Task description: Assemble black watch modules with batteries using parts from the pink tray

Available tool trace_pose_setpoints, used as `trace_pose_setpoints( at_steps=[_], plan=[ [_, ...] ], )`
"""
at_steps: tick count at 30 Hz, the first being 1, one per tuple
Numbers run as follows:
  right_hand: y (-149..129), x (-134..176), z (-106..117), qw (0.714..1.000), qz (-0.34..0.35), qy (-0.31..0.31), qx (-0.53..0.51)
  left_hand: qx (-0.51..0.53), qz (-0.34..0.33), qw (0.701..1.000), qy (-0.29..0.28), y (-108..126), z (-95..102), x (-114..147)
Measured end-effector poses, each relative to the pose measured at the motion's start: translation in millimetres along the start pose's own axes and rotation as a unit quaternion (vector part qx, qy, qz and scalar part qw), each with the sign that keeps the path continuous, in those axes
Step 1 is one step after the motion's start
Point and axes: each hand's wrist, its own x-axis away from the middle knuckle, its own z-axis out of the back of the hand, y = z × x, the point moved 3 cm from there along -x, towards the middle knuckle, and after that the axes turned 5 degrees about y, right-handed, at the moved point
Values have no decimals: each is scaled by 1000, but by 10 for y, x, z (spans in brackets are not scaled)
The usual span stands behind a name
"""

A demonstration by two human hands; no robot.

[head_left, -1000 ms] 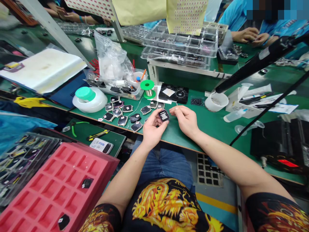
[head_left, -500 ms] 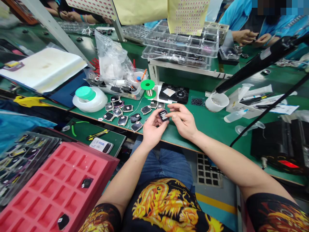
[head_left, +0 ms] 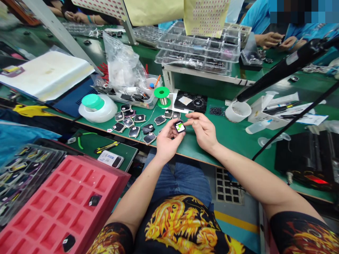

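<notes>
My left hand (head_left: 168,141) is closed around a small strapless smartwatch (head_left: 179,126), holding it face up above the bench's front edge. Its screen is lit with white and green blocks. Just to the right is my right hand (head_left: 203,132), index finger stretched toward the screen's right edge and the other fingers loosely bent, with nothing held. Whether that fingertip touches the watch I cannot tell. Several more watch bodies (head_left: 134,131), dark-faced with small white stickers, lie on the green bench (head_left: 225,141) left of my hands.
A red foam tray (head_left: 63,190) at lower left holds two dark watch pieces. A white bottle with a green cap (head_left: 97,108), a solder spool (head_left: 162,97), and a white cup (head_left: 237,111) stand behind. A black arm (head_left: 280,70) slants across the right. Co-workers' hands show across the bench.
The watch screen has switched from white text lines on black to white and green blocks. My right index finger has barely shifted; my left hand keeps its hold.
</notes>
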Motion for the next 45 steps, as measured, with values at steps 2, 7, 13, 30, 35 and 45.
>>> trace_pose_setpoints(
  at_steps=[2,7,13,30,35,45],
  plan=[
    [-2,-2,-2,1000,-5,-1,-4,-1,1,1000,1,2,1,0],
    [0,1,-5,1000,-15,-3,-9,-2,-1,1000,2,13,2,-1],
    [-4,3,-6,1000,-20,-6,-10,-5,0,1000,0,15,2,-2],
    [-16,-2,-4,1000,-22,1,-16,-3,3,1000,-3,24,-5,-5],
    [-19,-3,-4,1000,-24,2,-13,-7,6,1000,-5,29,-7,-6],
    [-5,5,-3,1000,-30,2,-6,-12,9,1000,-6,43,-11,-2]
  ],
)
